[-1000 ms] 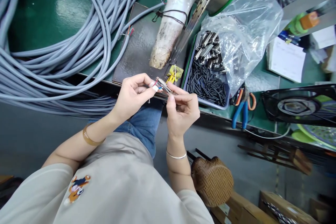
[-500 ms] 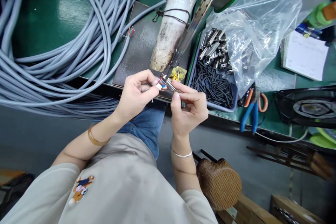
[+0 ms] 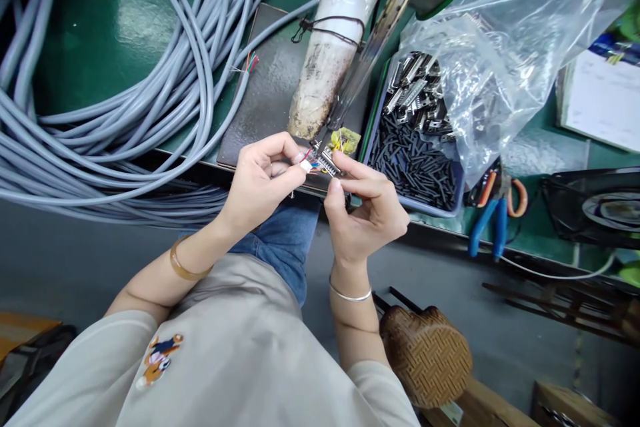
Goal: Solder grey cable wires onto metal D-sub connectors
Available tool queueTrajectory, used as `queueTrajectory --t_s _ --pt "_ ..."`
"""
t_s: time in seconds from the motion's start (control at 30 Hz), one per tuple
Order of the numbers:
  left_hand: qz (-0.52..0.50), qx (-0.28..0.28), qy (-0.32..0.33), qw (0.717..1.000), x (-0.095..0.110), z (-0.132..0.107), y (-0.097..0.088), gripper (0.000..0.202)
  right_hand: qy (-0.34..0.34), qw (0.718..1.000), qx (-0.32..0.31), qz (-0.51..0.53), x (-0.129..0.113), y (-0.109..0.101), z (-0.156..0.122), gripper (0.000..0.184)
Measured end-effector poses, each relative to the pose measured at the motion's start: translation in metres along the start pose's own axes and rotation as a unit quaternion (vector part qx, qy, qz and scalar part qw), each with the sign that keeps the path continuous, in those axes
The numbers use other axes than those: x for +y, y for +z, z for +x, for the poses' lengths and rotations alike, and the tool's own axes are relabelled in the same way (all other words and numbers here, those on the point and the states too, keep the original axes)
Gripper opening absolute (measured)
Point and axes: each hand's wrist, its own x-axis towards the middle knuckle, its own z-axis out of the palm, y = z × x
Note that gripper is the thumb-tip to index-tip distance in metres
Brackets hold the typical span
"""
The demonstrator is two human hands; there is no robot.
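Observation:
My left hand (image 3: 265, 177) pinches the thin coloured wires (image 3: 313, 165) at a stripped cable end, red and blue among them, with a small white piece at the fingertips. Between thumb and index finger, my right hand (image 3: 367, 203) grips a metal multi-pin connector (image 3: 329, 161). Its row of pins faces the wires; whether any wire touches a pin is too small to tell. Just beyond the connector, the tip of what looks like a soldering iron (image 3: 377, 40) points down towards it. A yellow pad (image 3: 346, 140) lies right behind the connector.
Grey cables (image 3: 200, 80) coil across the left of the bench. A plastic-wrapped white cylinder (image 3: 327, 47) stands ahead of the hands. To the right are a blue bin (image 3: 457, 197) of connectors and black sleeves, a clear bag (image 3: 530, 33), blue-handled pliers (image 3: 490, 223) and a woven-top stool (image 3: 430, 353).
The view has shifted slightly, so the bench items on the right sit further right. The connector is tilted a little differently in my right hand. Both hands keep their pinch.

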Motion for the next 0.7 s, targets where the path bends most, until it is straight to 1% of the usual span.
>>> queueTrajectory --t_s 0.13,0.23,0.3,0.4,0.47,0.53,0.63,0.7 --pt "-0.008 -0.005 -0.017 1.0 -0.0028 -0.0003 -0.0008 0.017 -0.018 1.0 -0.005 -0.014 0.0023 0.0001 -0.0041 0.012" --pt "-0.008 -0.006 -0.025 1.0 -0.0026 -0.0012 -0.0023 0.017 -0.014 1.0 0.001 -0.017 0.0012 -0.0002 -0.0045 0.012" --pt "-0.011 -0.017 -0.037 0.999 -0.0006 -0.0017 -0.004 0.017 0.014 1.0 0.002 0.001 -0.0009 -0.0013 -0.0032 0.011" --pt "-0.017 -0.049 -0.056 0.997 0.0031 -0.0026 -0.0064 0.018 0.09 0.994 -0.004 0.061 -0.0036 -0.0033 -0.0011 0.011" --pt "-0.024 -0.057 -0.058 0.996 0.0043 -0.0035 -0.0068 0.019 0.123 0.989 -0.01 0.085 -0.0045 -0.0039 -0.0006 0.012" --pt "-0.031 -0.046 -0.055 0.997 0.0043 -0.0044 -0.0063 0.021 0.129 0.988 -0.011 0.084 -0.005 -0.0036 -0.0007 0.011" --pt "-0.032 -0.03 -0.047 0.998 0.0041 -0.0044 -0.0066 0.021 0.114 0.991 -0.008 0.076 -0.0056 -0.0032 -0.0005 0.01" --pt "-0.028 -0.05 -0.053 0.997 0.0045 -0.0026 -0.0096 0.02 0.112 0.99 -0.011 0.083 -0.0061 -0.0041 0.0006 0.01"
